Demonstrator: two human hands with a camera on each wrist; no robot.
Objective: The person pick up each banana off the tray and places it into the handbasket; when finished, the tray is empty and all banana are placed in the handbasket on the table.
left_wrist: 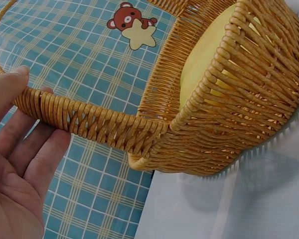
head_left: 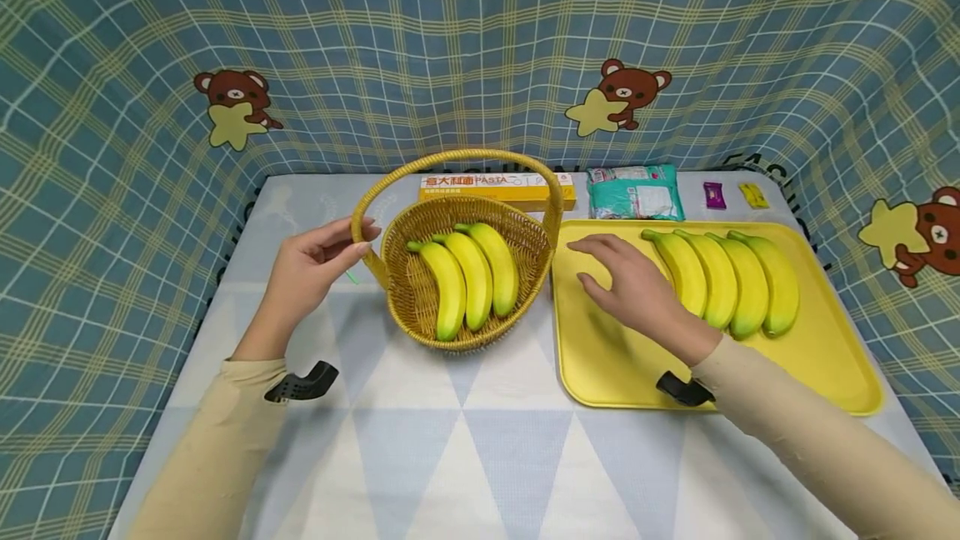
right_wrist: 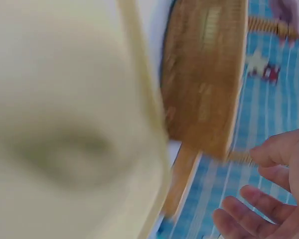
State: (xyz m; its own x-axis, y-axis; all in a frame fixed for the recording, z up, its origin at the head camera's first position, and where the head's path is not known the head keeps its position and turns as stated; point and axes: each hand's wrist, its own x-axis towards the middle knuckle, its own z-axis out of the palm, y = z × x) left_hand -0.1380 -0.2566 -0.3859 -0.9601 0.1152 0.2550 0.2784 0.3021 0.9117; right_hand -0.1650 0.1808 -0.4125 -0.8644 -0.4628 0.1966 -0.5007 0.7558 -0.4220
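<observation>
A woven wicker basket with a tall arched handle stands mid-table, tipped so its inside faces me. Three yellow bananas lie side by side in it. My left hand pinches the left side of the handle between thumb and fingers. Over the yellow tray my right hand hovers with nothing in it, thumb and fingers apart and pointing toward the basket. Several more bananas lie in a row on the tray, the leftmost partly behind my right hand.
Behind the basket lies a pasta box. To its right are a teal packet, a small purple wrapped piece and a small yellow one. A plaid cloth with bear prints hangs around the back and sides of the table.
</observation>
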